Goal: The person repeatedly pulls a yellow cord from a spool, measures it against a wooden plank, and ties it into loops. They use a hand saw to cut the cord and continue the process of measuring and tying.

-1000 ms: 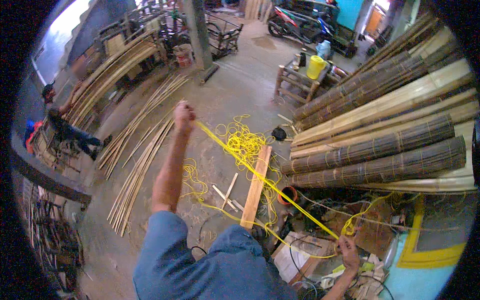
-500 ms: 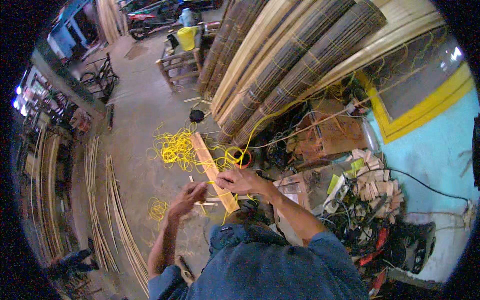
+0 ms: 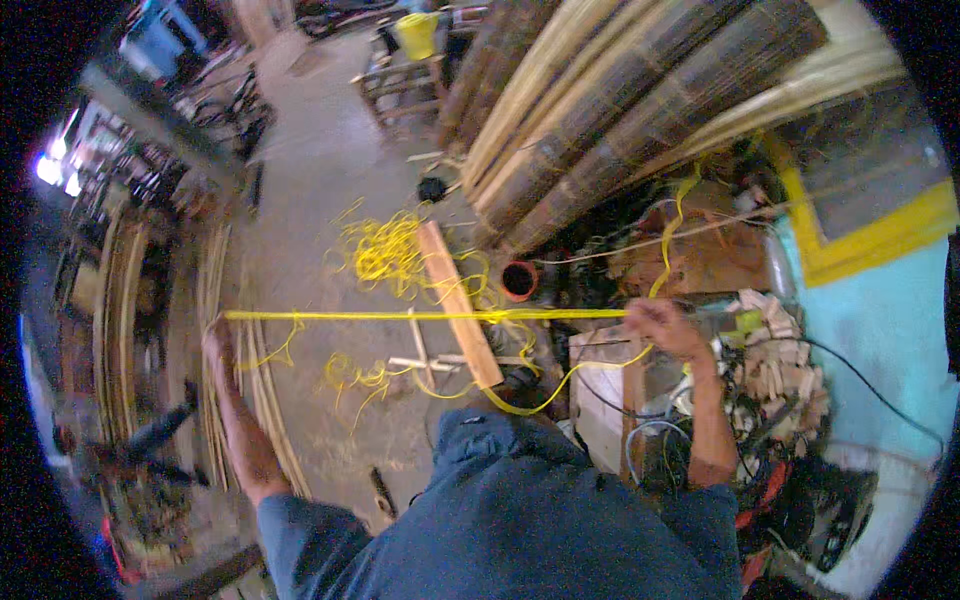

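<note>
A length of yellow cord (image 3: 400, 316) runs taut and nearly level across my front, between both hands. My left hand (image 3: 216, 342), out to the left above some thin strips, is closed on one end. On the right, my right hand (image 3: 662, 328) grips the other end, slightly blurred; slack cord hangs from it in a loop and more trails up toward the back right. Below the stretched line lies a flat wooden board (image 3: 465, 318) on the floor. A loose tangle of yellow cord (image 3: 388, 256) rests at the board's far left side.
Rolled slatted blinds (image 3: 660, 120) lean at the back right. An orange-rimmed pot (image 3: 519, 280) stands right of the board. Wood offcuts (image 3: 775, 370) and cables are heaped at the right; long thin strips (image 3: 272, 400) lie left. A knife-like tool (image 3: 382, 492) lies near me.
My hands, close together over the board before, have spread wide apart to left and right. The yellow cord between them is now stretched straight. The view has shifted somewhat.
</note>
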`<act>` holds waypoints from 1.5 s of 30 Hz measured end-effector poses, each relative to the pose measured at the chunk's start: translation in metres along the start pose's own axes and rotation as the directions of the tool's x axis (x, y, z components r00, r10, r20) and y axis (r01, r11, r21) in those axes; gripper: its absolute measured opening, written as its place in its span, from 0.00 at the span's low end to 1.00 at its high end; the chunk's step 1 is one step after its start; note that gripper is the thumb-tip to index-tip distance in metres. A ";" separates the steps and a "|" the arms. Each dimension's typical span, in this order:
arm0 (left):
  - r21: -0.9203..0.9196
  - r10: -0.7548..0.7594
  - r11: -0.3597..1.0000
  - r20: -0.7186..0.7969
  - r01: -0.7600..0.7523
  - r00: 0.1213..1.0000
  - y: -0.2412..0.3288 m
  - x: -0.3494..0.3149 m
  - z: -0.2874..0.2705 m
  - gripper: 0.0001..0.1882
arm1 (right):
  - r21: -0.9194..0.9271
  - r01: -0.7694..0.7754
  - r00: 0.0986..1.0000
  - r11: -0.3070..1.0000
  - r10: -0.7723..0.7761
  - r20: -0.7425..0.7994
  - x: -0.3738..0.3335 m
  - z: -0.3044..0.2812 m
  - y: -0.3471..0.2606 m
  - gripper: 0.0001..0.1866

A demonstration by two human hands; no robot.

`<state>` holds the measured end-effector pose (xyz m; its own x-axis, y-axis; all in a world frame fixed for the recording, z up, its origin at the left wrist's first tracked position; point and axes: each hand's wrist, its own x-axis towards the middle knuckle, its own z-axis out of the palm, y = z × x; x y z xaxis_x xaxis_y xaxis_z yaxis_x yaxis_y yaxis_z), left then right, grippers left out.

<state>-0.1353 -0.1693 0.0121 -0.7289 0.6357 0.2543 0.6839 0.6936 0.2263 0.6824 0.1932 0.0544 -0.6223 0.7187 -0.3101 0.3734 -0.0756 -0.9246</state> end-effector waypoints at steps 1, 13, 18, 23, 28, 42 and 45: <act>0.051 -0.032 0.998 -0.052 0.035 0.998 -0.023 -0.005 0.000 0.16 | -0.134 0.065 0.994 0.989 -0.076 -0.075 0.008 -0.017 0.038 0.14; 0.645 0.319 0.760 -0.265 -0.078 0.910 -0.091 -0.035 -0.072 0.13 | 0.003 -0.207 0.971 0.978 0.206 -0.119 -0.019 -0.085 0.018 0.17; -0.062 -0.068 0.997 -0.315 0.051 0.947 -0.039 -0.051 -0.027 0.20 | 0.070 -0.265 0.943 0.962 0.273 -0.189 -0.048 -0.096 0.021 0.13; 0.526 -0.121 0.839 -0.064 0.136 0.991 -0.093 -0.079 -0.042 0.19 | -0.224 -0.102 0.952 0.969 0.030 -0.304 -0.032 -0.071 0.011 0.13; -0.074 0.303 0.953 0.243 -0.294 0.921 0.163 -0.067 0.091 0.28 | -0.153 0.154 0.987 0.976 -0.145 0.063 0.044 0.079 -0.012 0.11; -0.455 0.028 0.874 0.394 0.169 0.919 0.213 -0.050 0.010 0.21 | -0.467 0.222 0.938 0.856 -0.056 0.343 0.048 0.058 -0.086 0.20; -0.356 -0.105 0.925 0.102 0.135 0.989 0.092 -0.015 -0.026 0.22 | -0.315 0.157 0.968 0.936 -0.083 0.236 0.015 -0.007 -0.066 0.17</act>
<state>-0.0607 -0.1241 0.0530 -0.7961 0.5905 0.1321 0.5456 0.6062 0.5786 0.6536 0.2138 0.1127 -0.7960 0.5391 -0.2753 0.4682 0.2600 -0.8445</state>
